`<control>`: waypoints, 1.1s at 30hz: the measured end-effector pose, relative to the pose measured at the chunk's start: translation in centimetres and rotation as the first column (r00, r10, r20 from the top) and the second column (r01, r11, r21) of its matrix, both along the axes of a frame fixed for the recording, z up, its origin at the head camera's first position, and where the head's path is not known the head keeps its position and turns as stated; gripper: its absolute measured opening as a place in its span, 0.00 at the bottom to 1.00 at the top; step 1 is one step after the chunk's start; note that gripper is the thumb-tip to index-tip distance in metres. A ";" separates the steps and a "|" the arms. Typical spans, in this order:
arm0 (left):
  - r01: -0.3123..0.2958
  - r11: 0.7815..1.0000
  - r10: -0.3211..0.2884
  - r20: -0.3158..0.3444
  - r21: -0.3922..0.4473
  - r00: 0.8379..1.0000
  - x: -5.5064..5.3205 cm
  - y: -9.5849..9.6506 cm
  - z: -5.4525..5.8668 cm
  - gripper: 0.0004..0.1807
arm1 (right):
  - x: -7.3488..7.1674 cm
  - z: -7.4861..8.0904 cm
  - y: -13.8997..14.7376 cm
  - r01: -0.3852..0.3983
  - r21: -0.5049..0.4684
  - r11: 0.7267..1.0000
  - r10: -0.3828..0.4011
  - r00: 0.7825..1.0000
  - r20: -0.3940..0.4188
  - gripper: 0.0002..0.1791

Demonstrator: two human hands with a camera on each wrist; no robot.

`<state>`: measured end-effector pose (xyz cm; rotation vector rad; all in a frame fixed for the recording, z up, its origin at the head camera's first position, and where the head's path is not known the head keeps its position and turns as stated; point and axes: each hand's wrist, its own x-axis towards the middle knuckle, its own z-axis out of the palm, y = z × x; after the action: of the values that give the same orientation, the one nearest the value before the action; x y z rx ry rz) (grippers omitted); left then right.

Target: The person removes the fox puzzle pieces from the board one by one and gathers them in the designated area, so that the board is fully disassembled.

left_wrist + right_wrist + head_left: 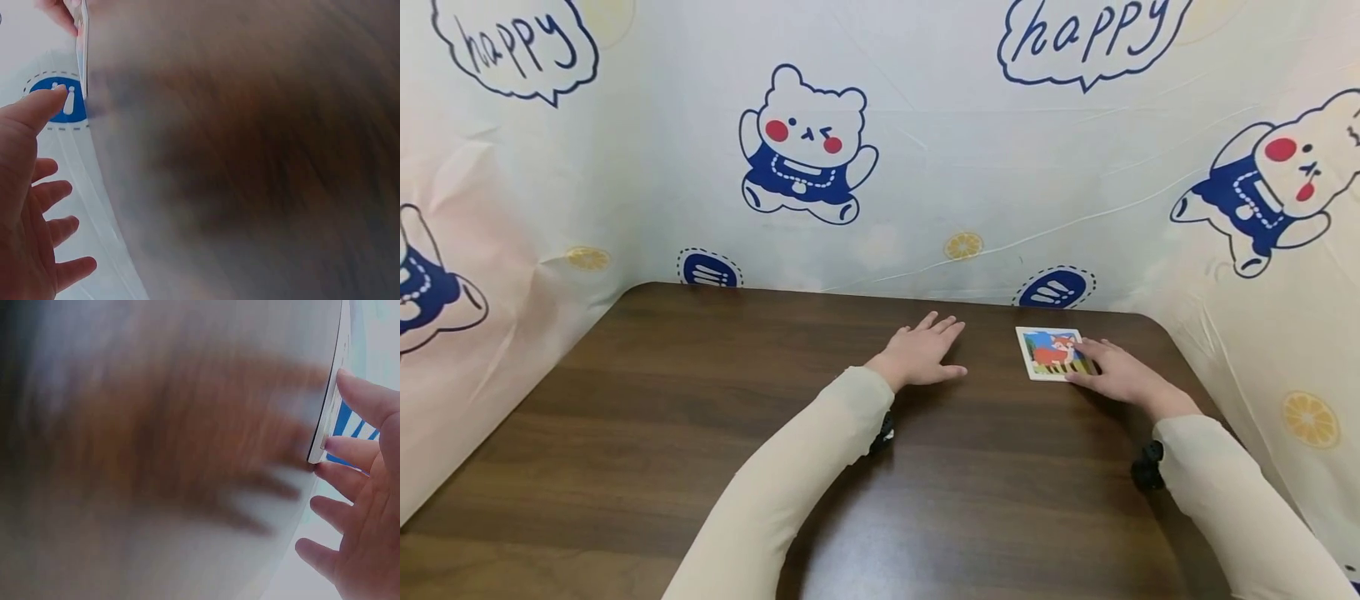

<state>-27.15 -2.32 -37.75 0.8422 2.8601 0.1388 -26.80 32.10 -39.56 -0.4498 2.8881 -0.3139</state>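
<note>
A square picture board (1051, 353) with a white border and an orange fox lies flat on the brown table (700, 467), toward its far right. My right hand (1118, 372) is at the board's right side, thumb near the front corner and fingertips over the right part. In the right wrist view, the thumb and first fingers touch the thin board (326, 406), fingers fairly straight. To the left of the board, my left hand (921, 352) hovers palm down over the table with fingers spread, holding nothing. The left wrist view shows its spread fingers apart from the board (83, 50).
A pale cloth backdrop (917, 183) with bears and lemon slices rises behind the table and along both sides. Dark wrist cameras show below the left sleeve (820, 442) and the right sleeve (1225, 483).
</note>
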 end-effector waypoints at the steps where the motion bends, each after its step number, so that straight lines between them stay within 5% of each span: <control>1: 0.003 1.000 -0.003 0.002 -0.006 1.000 0.0 0.4 0.1 0.44 | 0.0 0.0 -0.2 0.001 0.002 1.000 -0.001 1.000 0.001 0.48; 17: 0.007 0.998 -0.005 0.029 -0.065 1.000 0.2 4.8 -0.7 0.44 | 0.7 0.5 -3.8 -0.001 0.031 1.000 0.000 1.000 0.015 0.46; 33: -0.036 0.994 0.045 0.083 -0.105 0.996 0.3 4.3 -1.5 0.46 | 1.7 0.5 -6.6 -0.030 0.064 0.997 0.029 0.999 0.014 0.43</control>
<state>-26.86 2.01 -39.21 0.7400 2.7785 0.0305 -25.12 25.48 -39.03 -0.4770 2.8668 -0.2175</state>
